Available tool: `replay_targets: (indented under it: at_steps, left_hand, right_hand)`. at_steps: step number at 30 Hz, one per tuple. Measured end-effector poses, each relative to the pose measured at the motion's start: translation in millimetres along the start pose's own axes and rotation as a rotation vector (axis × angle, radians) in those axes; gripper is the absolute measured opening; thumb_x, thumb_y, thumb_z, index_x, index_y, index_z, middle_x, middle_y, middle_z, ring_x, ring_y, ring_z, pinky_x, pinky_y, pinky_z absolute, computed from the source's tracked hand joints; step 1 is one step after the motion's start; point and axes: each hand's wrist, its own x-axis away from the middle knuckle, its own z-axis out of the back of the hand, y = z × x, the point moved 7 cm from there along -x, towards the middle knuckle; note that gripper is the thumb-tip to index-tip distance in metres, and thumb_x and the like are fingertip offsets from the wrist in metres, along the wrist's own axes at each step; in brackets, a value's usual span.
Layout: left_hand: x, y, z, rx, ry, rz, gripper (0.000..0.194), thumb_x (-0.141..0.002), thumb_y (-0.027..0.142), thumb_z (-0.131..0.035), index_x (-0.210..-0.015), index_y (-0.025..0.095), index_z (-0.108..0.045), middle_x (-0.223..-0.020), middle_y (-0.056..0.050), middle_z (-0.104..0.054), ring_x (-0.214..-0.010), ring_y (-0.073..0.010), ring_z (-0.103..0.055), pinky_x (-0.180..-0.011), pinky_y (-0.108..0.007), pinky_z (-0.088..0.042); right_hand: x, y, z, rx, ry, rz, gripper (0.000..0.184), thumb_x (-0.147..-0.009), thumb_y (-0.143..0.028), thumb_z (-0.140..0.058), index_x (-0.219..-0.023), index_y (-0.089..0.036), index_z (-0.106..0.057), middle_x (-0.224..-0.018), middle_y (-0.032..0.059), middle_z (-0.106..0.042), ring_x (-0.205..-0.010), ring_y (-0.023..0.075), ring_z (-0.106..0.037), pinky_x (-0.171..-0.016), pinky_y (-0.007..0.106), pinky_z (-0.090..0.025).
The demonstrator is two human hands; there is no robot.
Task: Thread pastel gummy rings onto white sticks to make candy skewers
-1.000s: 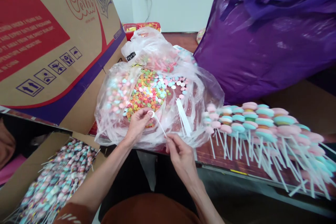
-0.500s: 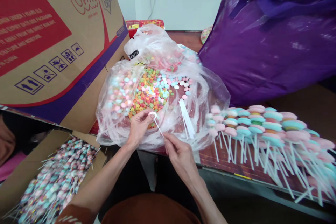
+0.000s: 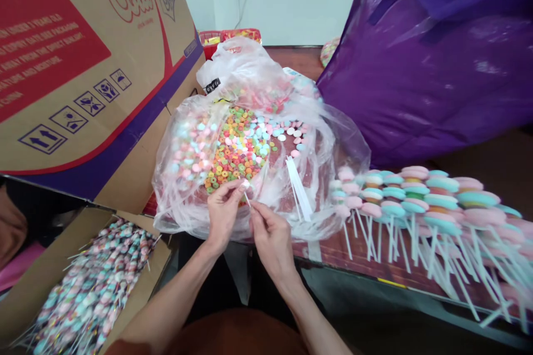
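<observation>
Between the fingertips of my left hand (image 3: pixel 225 208) is a small white candy (image 3: pixel 246 183), pinched at the top of a thin white stick. My right hand (image 3: pixel 270 236) grips that white stick (image 3: pixel 247 197) lower down, its fingers closed. Both hands are over the near edge of a clear plastic bag (image 3: pixel 183 216) spread on the table. Just beyond my left hand lie many colourful ring candies (image 3: pixel 233 161), with pink, blue and white round candies (image 3: pixel 287 132) farther back. A bundle of loose white sticks (image 3: pixel 298 188) rests right of my hands.
Stacked candy lollipops (image 3: pixel 416 199) on white sticks line the table's right side. Behind them stands a large purple bag (image 3: pixel 433 77). A printed cardboard box (image 3: pixel 137 105) rises at the left. Below it, an open carton (image 3: pixel 156 266) holds many wrapped candy sticks.
My right hand has slid up and left along the stick, closer to my left hand. The left fingers have shifted around the white candy, and the stick is more upright.
</observation>
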Motion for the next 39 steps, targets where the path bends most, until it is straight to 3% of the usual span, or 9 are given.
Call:
replay_targets:
  at_steps: [3, 5, 10, 13, 15, 27, 33, 36, 39]
  left_hand:
    - [0, 0, -11.7, -0.053, -0.131, 0.013, 0.03, -0.082, 0.04, -0.072, -0.101, 0.017, -0.079, -0.098, -0.007, -0.078, -0.088, -0.0194, -0.071, -0.084, -0.032, -0.056]
    - [-10, 9, -19.3, -0.189, -0.208, -0.074, 0.029, -0.089, 0.037, -0.064, -0.108, 0.019, -0.077, -0.105, -0.008, -0.077, -0.096, -0.021, -0.07, -0.09, -0.034, -0.055]
    - [-53, 45, -42.9, -0.951, -0.314, -0.498, 0.025, -0.091, 0.017, -0.056, -0.108, 0.021, -0.074, -0.11, -0.01, -0.071, -0.108, -0.0257, -0.062, -0.1, -0.043, -0.047]
    - [-66, 44, -56.1, -1.213, -0.491, -0.547, 0.024, -0.09, 0.013, -0.053, -0.105, 0.021, -0.071, -0.107, -0.01, -0.066, -0.106, -0.026, -0.06, -0.095, -0.04, -0.048]
    - [-67, 42, -57.4, -1.26, -0.531, -0.538, 0.024, -0.089, 0.012, -0.053, -0.104, 0.02, -0.069, -0.108, -0.011, -0.064, -0.104, -0.026, -0.06, -0.092, -0.038, -0.048]
    - [-79, 36, -52.3, -1.164, -0.526, -0.47, 0.012, -0.085, 0.015, -0.058, -0.094, 0.019, -0.066, -0.094, -0.008, -0.067, -0.09, -0.0237, -0.061, -0.082, -0.033, -0.044]
    - [-75, 46, -50.5, -1.196, -0.406, -0.463, 0.017, -0.089, 0.015, -0.05, -0.092, 0.017, -0.066, -0.088, -0.009, -0.069, -0.081, -0.0219, -0.061, -0.074, -0.031, -0.042]
    - [-79, 44, -46.4, -0.953, -0.369, -0.394, 0.01, -0.084, 0.015, -0.057, -0.083, 0.017, -0.067, -0.08, -0.005, -0.068, -0.075, -0.0184, -0.061, -0.071, -0.028, -0.043]
    - [-89, 35, -35.2, -0.488, -0.357, -0.171, 0.01, -0.079, 0.026, -0.068, -0.077, 0.016, -0.068, -0.072, -0.001, -0.065, -0.062, -0.0122, -0.056, -0.061, -0.024, -0.043]
  right_hand:
    - [-10, 4, 8, 0.024, 0.045, 0.022, 0.042, -0.091, -0.039, -0.049, -0.106, -0.013, -0.077, -0.061, 0.0013, -0.059, -0.055, 0.015, -0.05, -0.055, 0.027, -0.042]
    - [-15, 12, 18, 0.041, 0.073, 0.018, 0.042, -0.09, -0.04, -0.05, -0.108, -0.013, -0.077, -0.066, 0.0034, -0.064, -0.06, 0.017, -0.054, -0.06, 0.028, -0.045]
    - [-13, 33, 37, 0.072, 0.105, -0.044, 0.041, -0.09, -0.041, -0.053, -0.107, -0.013, -0.077, -0.07, 0.0042, -0.067, -0.063, 0.0183, -0.057, -0.061, 0.029, -0.045]
    - [-9, 37, 37, 0.072, 0.095, -0.049, 0.039, -0.091, -0.04, -0.053, -0.108, -0.014, -0.076, -0.071, 0.0041, -0.068, -0.064, 0.0183, -0.058, -0.059, 0.027, -0.044]
    - [-8, 37, 35, 0.072, 0.087, -0.044, 0.039, -0.091, -0.038, -0.052, -0.109, -0.014, -0.076, -0.074, 0.0051, -0.069, -0.067, 0.0189, -0.059, -0.059, 0.027, -0.044]
    - [-8, 35, 31, 0.099, 0.03, -0.043, 0.042, -0.092, -0.038, -0.048, -0.113, -0.012, -0.074, -0.079, 0.007, -0.071, -0.068, 0.0194, -0.061, -0.06, 0.027, -0.044]
    - [-8, 34, 31, 0.087, 0.034, -0.023, 0.044, -0.092, -0.038, -0.048, -0.115, -0.012, -0.074, -0.08, 0.0075, -0.071, -0.069, 0.0202, -0.062, -0.062, 0.029, -0.047]
    - [-11, 33, 32, 0.077, 0.033, -0.015, 0.042, -0.092, -0.037, -0.048, -0.114, -0.012, -0.075, -0.079, 0.0071, -0.071, -0.07, 0.02, -0.062, -0.062, 0.028, -0.047]
    - [-15, 29, 31, 0.053, 0.03, 0.003, 0.04, -0.092, -0.037, -0.05, -0.111, -0.013, -0.075, -0.079, 0.0065, -0.071, -0.069, 0.0195, -0.062, -0.062, 0.028, -0.048]
